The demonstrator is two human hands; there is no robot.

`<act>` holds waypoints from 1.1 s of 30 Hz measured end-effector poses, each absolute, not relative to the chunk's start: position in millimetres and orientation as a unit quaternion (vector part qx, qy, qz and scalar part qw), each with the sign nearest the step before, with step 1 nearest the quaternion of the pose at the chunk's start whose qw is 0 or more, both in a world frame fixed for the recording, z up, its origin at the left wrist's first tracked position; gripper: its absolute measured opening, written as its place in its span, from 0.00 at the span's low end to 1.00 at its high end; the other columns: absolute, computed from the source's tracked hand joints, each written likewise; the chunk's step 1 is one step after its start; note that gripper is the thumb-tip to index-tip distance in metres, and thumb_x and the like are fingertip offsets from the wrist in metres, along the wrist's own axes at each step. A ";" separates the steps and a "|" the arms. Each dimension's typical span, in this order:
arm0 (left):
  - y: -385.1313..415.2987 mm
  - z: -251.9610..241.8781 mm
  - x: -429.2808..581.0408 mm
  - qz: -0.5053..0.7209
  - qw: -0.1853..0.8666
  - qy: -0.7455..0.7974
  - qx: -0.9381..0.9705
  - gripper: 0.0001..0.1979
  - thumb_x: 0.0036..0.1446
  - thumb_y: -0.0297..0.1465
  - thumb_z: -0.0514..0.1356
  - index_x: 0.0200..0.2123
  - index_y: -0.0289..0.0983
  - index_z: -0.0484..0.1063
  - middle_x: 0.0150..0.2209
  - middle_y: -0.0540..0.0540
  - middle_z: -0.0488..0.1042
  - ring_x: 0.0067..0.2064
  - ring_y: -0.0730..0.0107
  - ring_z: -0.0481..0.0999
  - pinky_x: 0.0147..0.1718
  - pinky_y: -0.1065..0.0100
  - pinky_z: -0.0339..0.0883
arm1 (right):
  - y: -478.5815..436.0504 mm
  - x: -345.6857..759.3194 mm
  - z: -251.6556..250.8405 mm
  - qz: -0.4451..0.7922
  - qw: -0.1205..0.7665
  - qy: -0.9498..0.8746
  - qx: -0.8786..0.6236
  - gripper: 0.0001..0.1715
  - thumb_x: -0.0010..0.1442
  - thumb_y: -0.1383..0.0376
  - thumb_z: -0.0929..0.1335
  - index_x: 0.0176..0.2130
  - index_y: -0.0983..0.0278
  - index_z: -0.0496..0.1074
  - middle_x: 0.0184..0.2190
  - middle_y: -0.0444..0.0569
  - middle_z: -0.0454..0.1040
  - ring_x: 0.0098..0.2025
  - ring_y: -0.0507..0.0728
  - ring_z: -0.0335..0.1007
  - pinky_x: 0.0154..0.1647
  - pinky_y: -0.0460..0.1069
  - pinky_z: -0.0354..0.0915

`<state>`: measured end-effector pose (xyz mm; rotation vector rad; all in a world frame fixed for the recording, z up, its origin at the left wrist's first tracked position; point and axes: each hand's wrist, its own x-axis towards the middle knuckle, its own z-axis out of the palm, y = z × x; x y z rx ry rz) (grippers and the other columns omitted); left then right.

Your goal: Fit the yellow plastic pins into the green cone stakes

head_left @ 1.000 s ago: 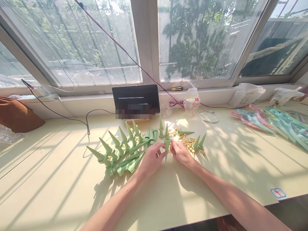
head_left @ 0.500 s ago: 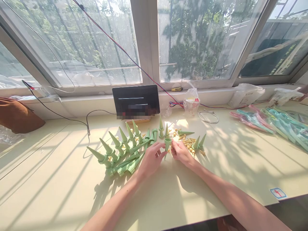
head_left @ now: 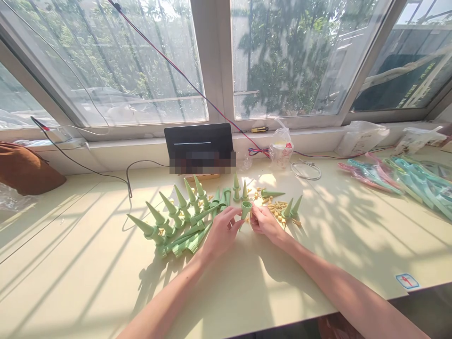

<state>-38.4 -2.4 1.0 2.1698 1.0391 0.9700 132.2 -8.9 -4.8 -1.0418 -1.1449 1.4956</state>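
Between my two hands, a hollow green plastic cone (head_left: 246,210) stands with its open mouth up and its tip down. My left hand (head_left: 223,229) grips it from the left with thumb and fingers. My right hand (head_left: 264,222) is closed in a pinch against the cone's right side; its fingertips hide what they hold, if anything. To the right lie small yellow plastic pieces (head_left: 278,209) in a loose pile. Two green cones (head_left: 292,207) stand point up beside that pile. Left of my hands, several green spikes (head_left: 169,207) stand in a row, with green tubes (head_left: 187,240) lying in front.
A dark screen (head_left: 197,143) leans by the window behind the parts. A bagged cup (head_left: 281,149), a coiled cable (head_left: 305,171) and a yellow-handled tool (head_left: 259,129) are at the back. Pastel plastic items (head_left: 406,181) lie far right; a brown bag (head_left: 26,167) sits far left.
The cone has tilted slightly, with its mouth turned more toward me and its tip now mostly behind my left fingers. Both hands stay almost in place.
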 end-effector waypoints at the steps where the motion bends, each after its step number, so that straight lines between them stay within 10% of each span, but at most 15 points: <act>1: -3.2 1.7 -37.8 0.360 0.277 0.391 0.800 0.04 0.62 0.30 0.56 0.39 0.40 0.70 0.37 0.48 0.72 0.27 0.76 0.69 0.26 0.73 0.65 | -9.1 132.0 -4.4 0.611 0.475 -0.468 -0.427 0.33 0.60 0.39 0.64 0.22 0.61 0.54 0.15 0.36 0.48 0.16 0.45 0.36 0.17 0.45 0.36; 8: -6.1 5.5 -35.2 0.365 0.384 0.437 0.727 0.10 0.62 0.38 0.57 0.38 0.38 0.71 0.24 0.51 0.70 0.21 0.74 0.68 0.21 0.72 0.63 | -9.3 130.6 -1.6 0.608 0.481 -0.479 -0.413 0.35 0.58 0.37 0.64 0.22 0.61 0.52 0.15 0.35 0.46 0.16 0.45 0.37 0.17 0.44 0.37; 19: -4.6 13.8 -36.3 0.389 0.548 0.404 0.621 0.27 0.59 0.42 0.61 0.58 0.42 0.61 0.31 0.52 0.71 0.18 0.80 0.66 0.17 0.75 0.59 | -16.3 133.4 4.0 0.586 0.449 -0.541 -0.404 0.26 0.66 0.47 0.62 0.26 0.61 0.57 0.15 0.35 0.50 0.16 0.47 0.47 0.18 0.44 0.49; 33: -2.2 13.7 -36.1 0.413 0.568 0.404 0.586 0.21 0.57 0.43 0.63 0.49 0.40 0.67 0.24 0.55 0.67 0.16 0.82 0.58 0.15 0.76 0.51 | -16.3 133.5 3.5 0.644 0.438 -0.501 -0.378 0.21 0.63 0.51 0.65 0.27 0.62 0.60 0.17 0.35 0.48 0.18 0.46 0.41 0.19 0.44 0.43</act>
